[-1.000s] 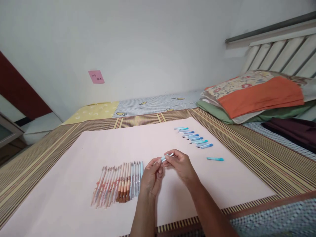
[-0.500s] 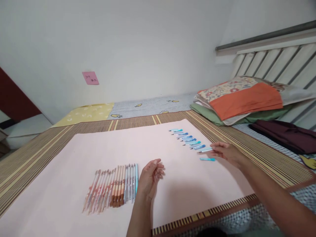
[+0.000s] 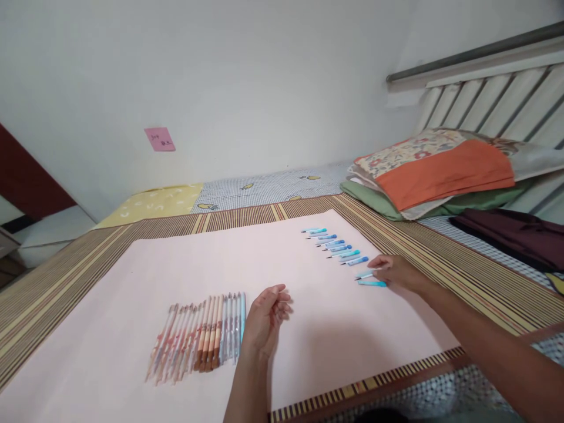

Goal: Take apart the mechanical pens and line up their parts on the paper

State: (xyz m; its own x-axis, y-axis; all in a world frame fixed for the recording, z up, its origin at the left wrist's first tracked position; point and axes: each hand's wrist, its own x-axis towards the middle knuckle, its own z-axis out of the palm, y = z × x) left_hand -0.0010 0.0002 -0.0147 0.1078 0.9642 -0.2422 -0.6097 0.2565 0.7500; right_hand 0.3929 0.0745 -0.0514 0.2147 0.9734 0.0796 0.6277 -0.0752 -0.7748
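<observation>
A pale pink sheet (image 3: 185,264) covers a striped mat. My right hand (image 3: 396,272) reaches out to the right. Its fingertips pinch a short blue pen piece (image 3: 365,275) at the near end of a slanted row of several similar blue pieces (image 3: 337,245). A turquoise cap (image 3: 372,283) lies just in front of those fingers. My left hand (image 3: 267,317) hovers over the sheet, fingers loosely curled and holding nothing. Just left of it lies a tight row of several pens (image 3: 198,335), brown, pink and pale blue.
The striped mat (image 3: 66,264) lies on a bed against a white wall bearing a pink note (image 3: 159,139). Folded orange, floral and green bedding (image 3: 440,170) is stacked at the right, with dark maroon cloth (image 3: 515,235) beside it and a slatted headboard (image 3: 493,97) behind.
A second ago both hands held the small blue piece together at the centre. My right hand then carried it right to the row's near end, and my left hand stayed behind, empty.
</observation>
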